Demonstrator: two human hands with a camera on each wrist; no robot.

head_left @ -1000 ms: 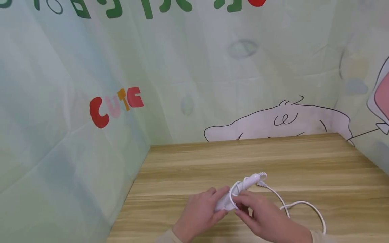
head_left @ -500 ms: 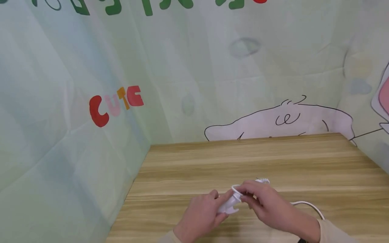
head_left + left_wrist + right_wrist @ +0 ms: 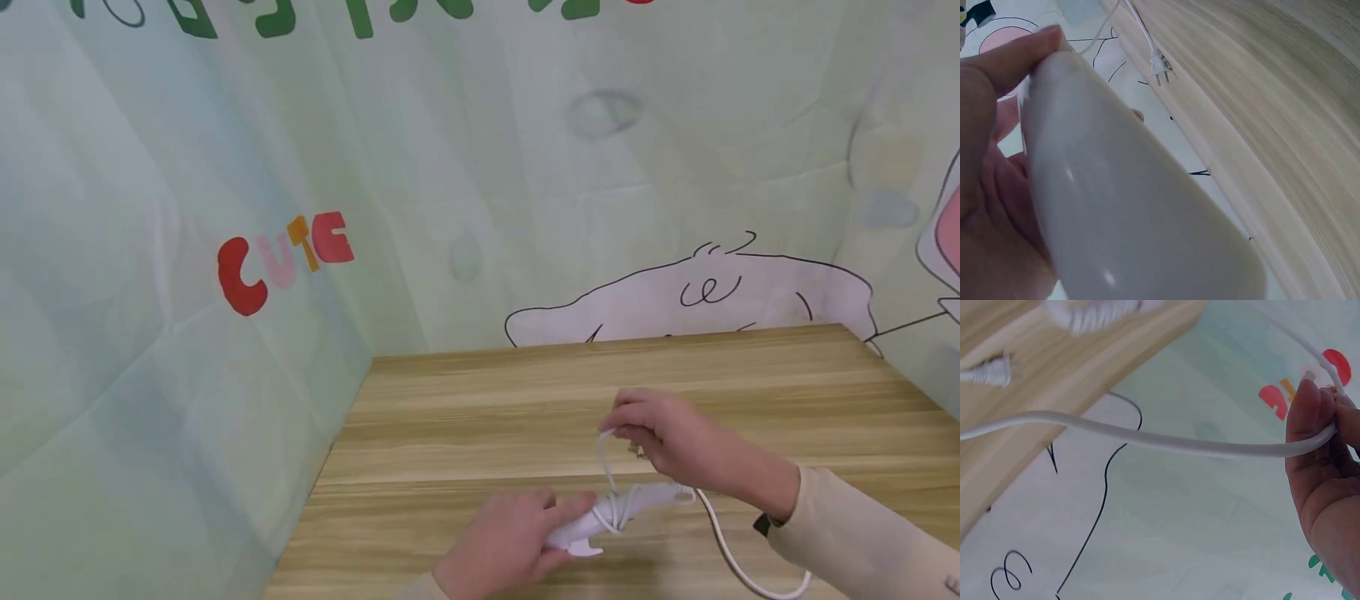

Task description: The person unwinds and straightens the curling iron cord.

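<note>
My left hand (image 3: pixel 513 533) grips one end of a white corded handheld appliance (image 3: pixel 651 497) just above the table. Its exact kind is unclear; the body is smooth and tapered, with a small hooked part near my left thumb. White cord (image 3: pixel 606 462) is wound around the middle of the body. Above it, my right hand (image 3: pixel 678 437) pinches a raised stretch of that cord between thumb and fingers. Close up in the left wrist view, the glossy appliance body (image 3: pixel 1116 181) fills much of the frame. A ribbed cord sleeve (image 3: pixel 1097 314) shows in the right wrist view.
The wood-grain table (image 3: pixel 465 417) lies beneath both hands. A two-pin plug (image 3: pixel 1160 65) hangs on the cord's free end. More cord (image 3: pixel 727 546) loops near my right forearm. Printed cloth (image 3: pixel 450 167) walls the back and sides.
My right hand has moved up and away from the appliance, drawing a cord loop off with it. The appliance, in my left hand, has shifted slightly lower and to the right.
</note>
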